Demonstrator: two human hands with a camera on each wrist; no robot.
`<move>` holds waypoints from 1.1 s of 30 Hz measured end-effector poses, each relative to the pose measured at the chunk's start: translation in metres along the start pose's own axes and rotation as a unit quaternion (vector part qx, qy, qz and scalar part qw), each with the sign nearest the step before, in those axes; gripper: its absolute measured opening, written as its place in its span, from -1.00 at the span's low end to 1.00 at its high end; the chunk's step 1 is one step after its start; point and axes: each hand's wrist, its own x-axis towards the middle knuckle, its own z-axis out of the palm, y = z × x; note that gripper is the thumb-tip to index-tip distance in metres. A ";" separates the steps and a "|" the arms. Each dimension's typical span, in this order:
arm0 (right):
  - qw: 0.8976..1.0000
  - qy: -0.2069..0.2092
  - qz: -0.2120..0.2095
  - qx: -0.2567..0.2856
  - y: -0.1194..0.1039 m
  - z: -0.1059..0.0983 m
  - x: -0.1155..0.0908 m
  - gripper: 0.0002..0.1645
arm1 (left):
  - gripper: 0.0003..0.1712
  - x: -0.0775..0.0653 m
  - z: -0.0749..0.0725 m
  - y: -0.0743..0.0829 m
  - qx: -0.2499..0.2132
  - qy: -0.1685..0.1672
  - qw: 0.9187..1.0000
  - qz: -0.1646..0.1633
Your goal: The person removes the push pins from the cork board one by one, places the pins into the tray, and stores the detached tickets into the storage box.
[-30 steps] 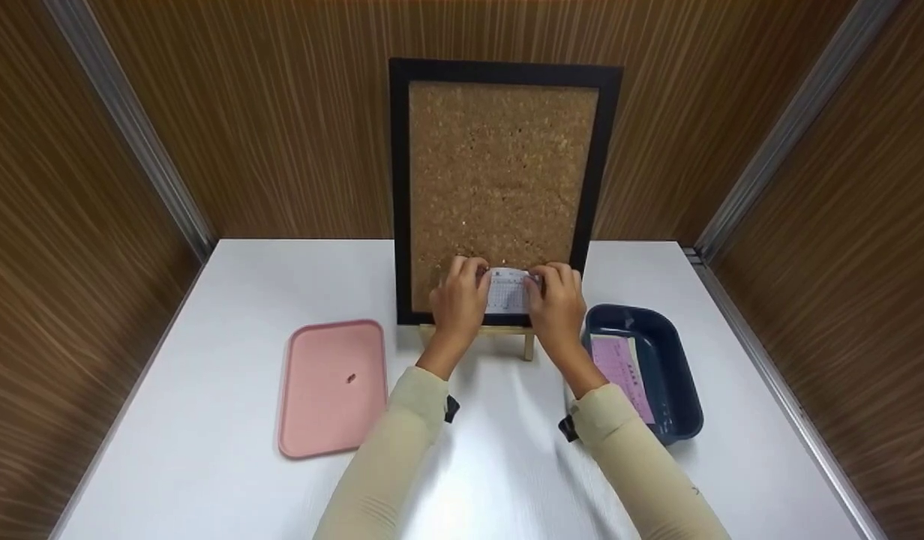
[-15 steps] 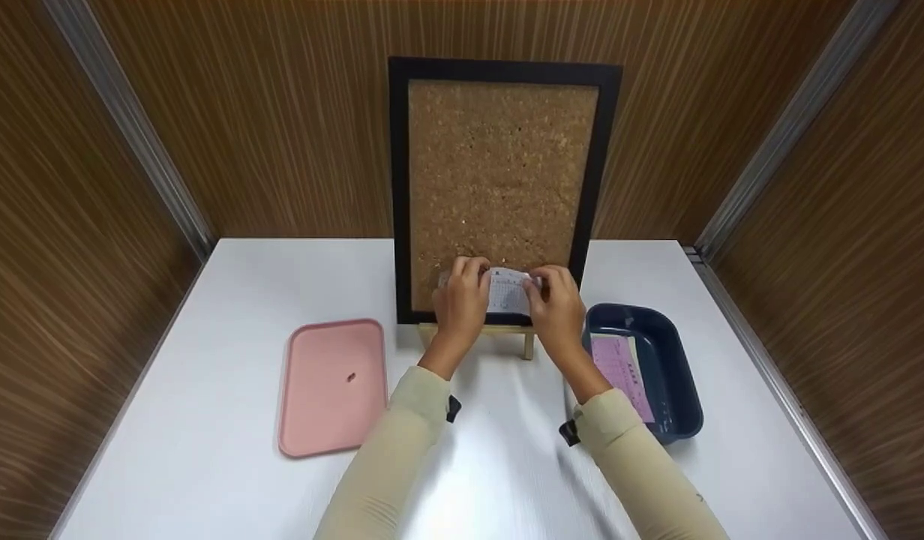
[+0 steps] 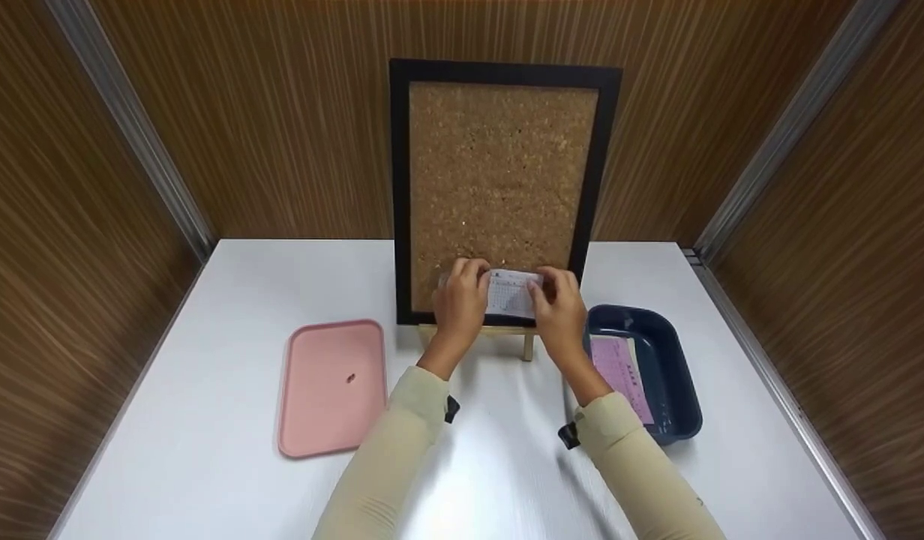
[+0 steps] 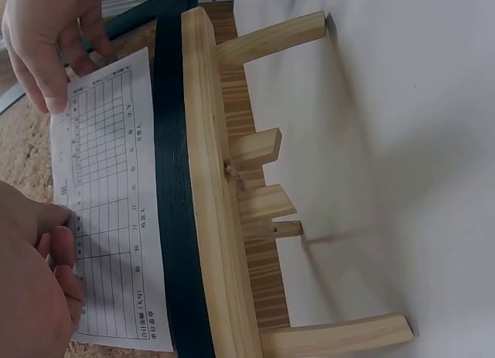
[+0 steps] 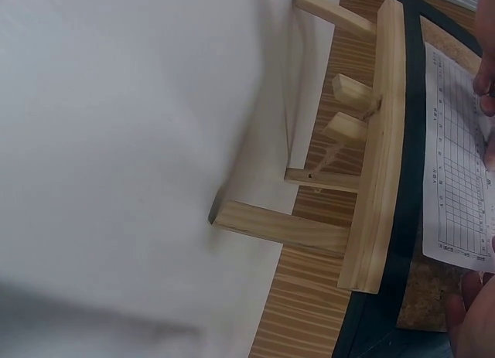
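A white printed receipt slip (image 3: pixel 508 294) lies against the lower part of a black-framed cork board (image 3: pixel 503 165). In the left wrist view, the slip (image 4: pixel 108 211) shows a ruled grid and printed characters. My left hand (image 3: pixel 460 296) has its fingers curled at the slip's upper edge, left of centre; what its fingertips press there is hidden. At the upper right corner, my right hand (image 3: pixel 561 304) pinches the slip, thumb on the front. The right wrist view shows the slip (image 5: pixel 456 172) lying nearly flat, its lower edge just above the frame's bottom bar.
A wooden easel (image 4: pixel 213 180) props up the board on the white table (image 3: pixel 499 465). To the left lies a pink tray (image 3: pixel 331 420) with a small brown item (image 3: pixel 350 378). A dark blue bin (image 3: pixel 676 382) at right holds pink paper slips (image 3: pixel 619 371).
My right hand has shifted slightly right and down along the slip, uncovering more of its right part. The slip's bulging top edge looks straighter. My left hand has stayed almost still.
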 end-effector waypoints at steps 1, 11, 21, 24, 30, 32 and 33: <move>1.000 0.000 0.002 0.002 0.000 0.000 0.000 -0.75 | -0.89 0.000 0.000 0.000 0.001 0.002 1.000 0.000; 1.000 0.006 0.005 0.005 -0.004 0.001 0.000 -0.78 | -0.88 -0.002 0.000 0.000 0.011 0.010 1.000 -0.002; 1.000 0.013 0.007 0.021 -0.006 0.000 0.003 -0.87 | -0.86 0.001 -0.006 0.002 -0.018 -0.027 0.999 -0.027; 0.999 0.011 0.010 0.030 -0.007 -0.001 0.004 -0.88 | -0.87 0.002 -0.007 0.000 -0.019 -0.033 0.999 -0.025; 0.999 0.010 0.012 0.040 -0.007 -0.001 0.005 -0.88 | -0.89 0.004 -0.008 -0.002 -0.025 -0.045 0.999 -0.016; 0.999 0.010 0.013 0.040 -0.007 -0.001 0.005 -0.88 | -0.88 0.005 -0.009 -0.003 -0.026 -0.051 0.998 -0.017; 0.999 0.010 0.013 0.039 -0.007 -0.001 0.005 -0.88 | -0.88 0.006 -0.009 -0.003 -0.027 -0.054 0.998 -0.018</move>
